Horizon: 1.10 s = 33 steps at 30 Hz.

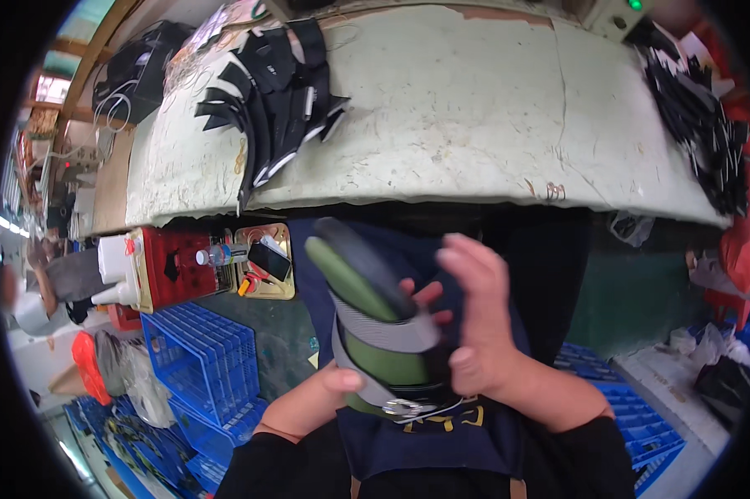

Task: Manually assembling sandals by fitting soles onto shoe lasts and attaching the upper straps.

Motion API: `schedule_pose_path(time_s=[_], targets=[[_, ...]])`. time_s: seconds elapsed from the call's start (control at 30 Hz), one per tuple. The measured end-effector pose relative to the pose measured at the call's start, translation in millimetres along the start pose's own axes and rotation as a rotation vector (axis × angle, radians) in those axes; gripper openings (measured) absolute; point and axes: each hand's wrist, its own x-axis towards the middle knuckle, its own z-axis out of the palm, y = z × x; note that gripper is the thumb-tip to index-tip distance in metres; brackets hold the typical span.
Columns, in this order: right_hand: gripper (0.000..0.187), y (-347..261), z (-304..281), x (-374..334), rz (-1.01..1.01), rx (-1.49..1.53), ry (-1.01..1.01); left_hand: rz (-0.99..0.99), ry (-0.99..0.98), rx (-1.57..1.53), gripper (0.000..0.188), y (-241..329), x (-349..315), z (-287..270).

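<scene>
In front of my apron is a curved, padded-looking piece (385, 364) in green, with grey ribbed bands, black edging and a metal buckle low on it. Its exact kind I cannot make out. My left hand (335, 389) is closed on its lower left side, thumb in front. Fingertips show past its right edge, likely the left hand's, reaching round from behind. Just right of the piece, my right hand (487, 320) is raised with fingers apart and somewhat blurred. Its thumb is close to the piece's right side; whether it touches is unclear.
Black strips (279, 91) lie heaped on the worn pale table (441, 108), with another bundle (699, 133) at its right end. At left are a red bin (175, 266), a tray (279, 291) holding a phone, a bottle (217, 255) and blue crates (204, 353).
</scene>
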Motion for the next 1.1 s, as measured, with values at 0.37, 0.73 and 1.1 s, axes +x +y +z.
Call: schedule_pose_path(time_s=[0.37, 0.73, 1.1], targets=[[0.124, -37.6, -46.0, -19.2, 0.537, 0.521, 0.027, 0.116, -0.113, 0.612, 0.126, -5.9, 34.6, -13.3], [0.080, -47.2, -40.5, 0.0, 0.049, -0.471, 0.169, -0.008, -0.171, 0.049, 0.075, -32.2, 84.6, -17.4], [0.048, -20.9, 5.9, -6.5, -0.025, -0.610, -0.143, 0.019, 0.087, 0.162, 0.078, -20.4, 68.4, -52.2]])
